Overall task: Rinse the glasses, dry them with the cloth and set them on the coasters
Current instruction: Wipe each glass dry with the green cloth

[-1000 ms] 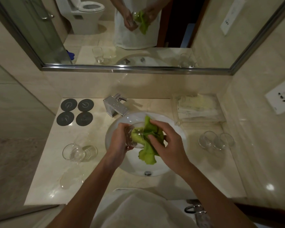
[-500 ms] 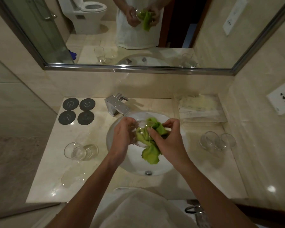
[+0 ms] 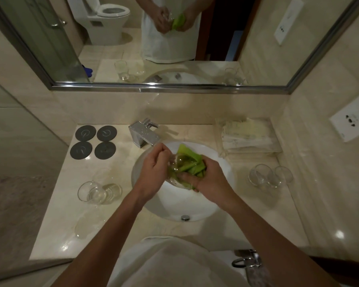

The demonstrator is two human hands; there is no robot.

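Over the white sink (image 3: 220,162), my left hand (image 3: 153,170) grips a clear glass (image 3: 177,162) by its base. My right hand (image 3: 205,181) presses the green cloth (image 3: 190,160) into the glass, fingers partly inside it. Two more glasses (image 3: 98,192) stand on the counter to the left of the sink, and two glasses (image 3: 269,178) stand to the right. Several dark round coasters (image 3: 93,145) lie bare at the back left of the counter.
A chrome tap (image 3: 144,133) stands behind the sink. A clear tray of packets (image 3: 247,135) sits at the back right. Water is puddled on the counter (image 3: 87,222) at the front left. A mirror (image 3: 174,38) covers the wall above.
The cloth's hanging tail has been gathered up into the glass. My right hand has turned and pushed deeper in, and both hands have shifted slightly toward the tap.
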